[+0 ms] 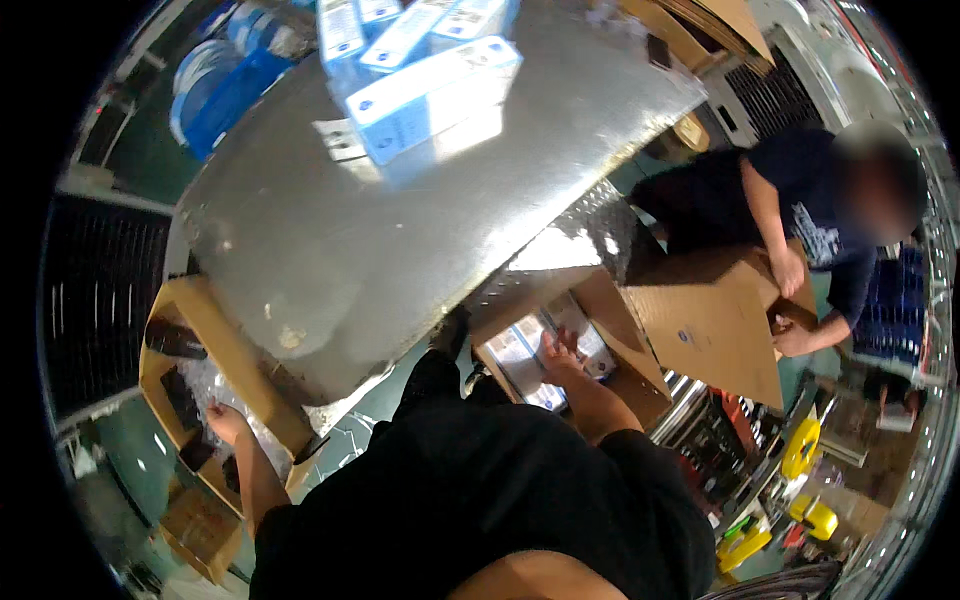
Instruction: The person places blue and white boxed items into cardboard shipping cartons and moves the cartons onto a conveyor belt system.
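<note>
My left hand (228,422) reaches into a long cardboard box (165,300) at the left. Its fingers look curled next to crumpled clear plastic (207,382); whatever they hold is too small to make out. Black items (178,400) lie beside the plastic in that box. With fingers apart, my right hand (562,357) rests over white and blue printed packages (518,355) inside an open brown carton (622,345). The packages lie side by side, and my hand and forearm cover part of them.
A metal table (400,235) fills the middle, bearing several light blue and white boxes (430,95). At the right, another person (800,210) handles a large carton (700,325). Tools with yellow parts (800,447) sit at lower right. A small carton (200,530) stands at lower left.
</note>
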Action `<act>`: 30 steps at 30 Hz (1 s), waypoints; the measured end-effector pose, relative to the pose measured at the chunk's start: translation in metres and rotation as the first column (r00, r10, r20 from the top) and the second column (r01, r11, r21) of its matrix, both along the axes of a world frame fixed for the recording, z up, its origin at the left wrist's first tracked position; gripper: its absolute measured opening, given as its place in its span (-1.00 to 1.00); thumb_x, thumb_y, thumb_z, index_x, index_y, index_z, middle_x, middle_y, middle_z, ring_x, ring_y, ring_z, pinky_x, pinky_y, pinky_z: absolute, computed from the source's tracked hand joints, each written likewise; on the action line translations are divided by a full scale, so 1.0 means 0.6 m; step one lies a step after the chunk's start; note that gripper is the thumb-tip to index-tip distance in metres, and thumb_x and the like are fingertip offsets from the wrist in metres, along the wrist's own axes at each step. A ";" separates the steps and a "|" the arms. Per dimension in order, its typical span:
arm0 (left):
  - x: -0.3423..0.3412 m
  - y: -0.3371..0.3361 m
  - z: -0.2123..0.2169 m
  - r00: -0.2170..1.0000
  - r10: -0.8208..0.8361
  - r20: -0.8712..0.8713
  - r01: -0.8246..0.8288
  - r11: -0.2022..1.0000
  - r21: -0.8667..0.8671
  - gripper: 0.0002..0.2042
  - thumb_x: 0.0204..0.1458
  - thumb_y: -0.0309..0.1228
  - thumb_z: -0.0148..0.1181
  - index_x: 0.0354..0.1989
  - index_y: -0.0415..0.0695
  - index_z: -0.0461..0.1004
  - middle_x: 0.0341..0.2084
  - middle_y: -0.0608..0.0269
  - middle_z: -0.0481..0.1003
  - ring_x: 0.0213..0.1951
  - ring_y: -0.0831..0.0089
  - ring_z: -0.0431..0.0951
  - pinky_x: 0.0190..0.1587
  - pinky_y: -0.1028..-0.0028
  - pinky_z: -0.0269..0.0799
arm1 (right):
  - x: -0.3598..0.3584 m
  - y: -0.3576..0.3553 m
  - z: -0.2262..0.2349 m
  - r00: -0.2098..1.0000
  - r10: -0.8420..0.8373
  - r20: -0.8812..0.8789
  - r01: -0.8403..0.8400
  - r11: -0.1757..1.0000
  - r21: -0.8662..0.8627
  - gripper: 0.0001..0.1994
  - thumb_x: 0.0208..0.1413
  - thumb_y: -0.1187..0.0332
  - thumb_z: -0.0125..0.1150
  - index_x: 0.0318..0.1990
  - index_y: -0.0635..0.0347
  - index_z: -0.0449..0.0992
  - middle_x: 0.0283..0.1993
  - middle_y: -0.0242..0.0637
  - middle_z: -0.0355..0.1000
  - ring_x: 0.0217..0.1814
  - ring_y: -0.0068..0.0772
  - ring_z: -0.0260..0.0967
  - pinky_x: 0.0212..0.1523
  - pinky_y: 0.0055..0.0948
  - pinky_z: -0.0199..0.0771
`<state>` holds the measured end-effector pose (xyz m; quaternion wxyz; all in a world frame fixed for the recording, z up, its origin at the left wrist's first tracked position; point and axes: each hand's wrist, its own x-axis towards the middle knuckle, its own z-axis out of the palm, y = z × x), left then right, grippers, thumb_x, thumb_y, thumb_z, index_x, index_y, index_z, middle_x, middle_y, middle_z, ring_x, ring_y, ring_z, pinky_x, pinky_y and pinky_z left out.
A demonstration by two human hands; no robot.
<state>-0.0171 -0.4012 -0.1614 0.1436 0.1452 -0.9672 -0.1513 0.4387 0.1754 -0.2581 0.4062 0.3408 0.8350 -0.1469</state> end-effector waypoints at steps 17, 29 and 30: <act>0.101 0.095 0.153 0.940 -0.342 -0.006 0.339 0.931 0.136 -0.48 -0.16 -0.22 0.41 -0.02 -0.11 0.37 -0.39 0.09 0.50 -0.32 0.12 0.54 -0.25 0.21 0.44 | -0.200 -0.072 0.284 0.270 -0.462 -0.845 0.414 0.848 -0.331 -0.70 0.10 0.41 0.22 -0.04 0.31 0.39 -0.22 -0.15 0.46 -0.20 -0.35 0.43 -0.17 -0.41 0.41; 0.213 0.650 0.233 -0.055 -0.993 0.106 0.928 -0.012 0.371 -0.09 -0.28 0.06 0.42 0.26 -0.09 0.18 0.01 -0.08 0.38 0.12 0.00 0.34 0.17 0.13 0.21 | -0.233 -0.081 0.341 0.171 -0.496 -0.851 0.181 0.865 -0.468 -0.83 0.12 0.36 0.25 -0.26 0.30 0.51 -0.36 -0.19 0.49 -0.32 -0.36 0.43 -0.27 -0.41 0.41; 0.202 0.644 0.222 -0.011 -0.998 0.057 0.900 0.015 0.435 -0.17 -0.24 0.03 0.41 0.22 -0.10 0.24 0.00 -0.05 0.40 0.09 0.02 0.37 0.15 0.15 0.24 | -0.181 -0.064 0.310 0.297 -0.348 -0.889 0.354 0.905 -0.236 -0.79 0.06 0.30 0.32 -0.37 0.28 0.50 -0.44 -0.20 0.48 -0.41 -0.40 0.41 -0.35 -0.40 0.39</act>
